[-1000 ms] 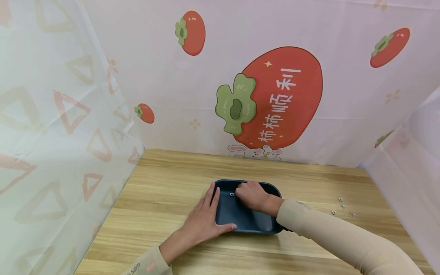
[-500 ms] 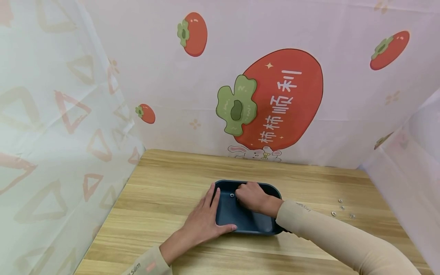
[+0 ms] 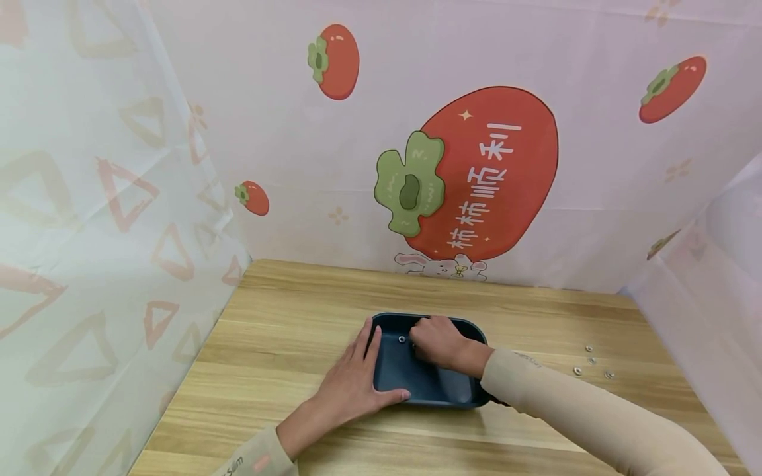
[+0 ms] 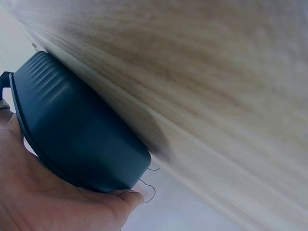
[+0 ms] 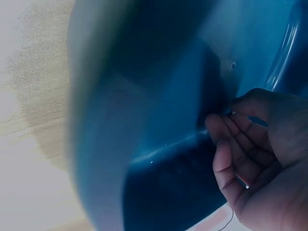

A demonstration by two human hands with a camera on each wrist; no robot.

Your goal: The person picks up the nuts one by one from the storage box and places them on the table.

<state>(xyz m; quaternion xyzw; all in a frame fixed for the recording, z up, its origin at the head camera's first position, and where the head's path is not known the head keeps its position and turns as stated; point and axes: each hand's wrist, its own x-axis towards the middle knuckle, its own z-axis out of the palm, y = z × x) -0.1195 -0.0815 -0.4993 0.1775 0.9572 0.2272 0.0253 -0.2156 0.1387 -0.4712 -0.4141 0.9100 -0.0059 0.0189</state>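
Observation:
A dark blue, round-cornered tray point(image 3: 417, 380) lies on the wooden table. My left hand point(image 3: 348, 387) holds its left end, the thumb along the near rim and the long fingers over the far left corner. Inside the tray, near the far wall, my right hand point(image 3: 440, 342) has curled fingers; in the right wrist view its thumb and index finger pinch a tiny shiny piece point(image 5: 233, 112), apparently a small metal nut, mostly hidden by the fingertips. Left of these fingers another small metal nut point(image 3: 401, 339) sits on the tray floor.
Several small metal nuts point(image 3: 577, 371) lie loose on the table point(image 3: 286, 311), to the right of the tray. A patterned white cloth wall point(image 3: 297, 225) rises behind the table, with more cloth along both sides.
Both hands and the tray stay where they were, and the nut in the tray has not moved. Only the head view has shifted very slightly.

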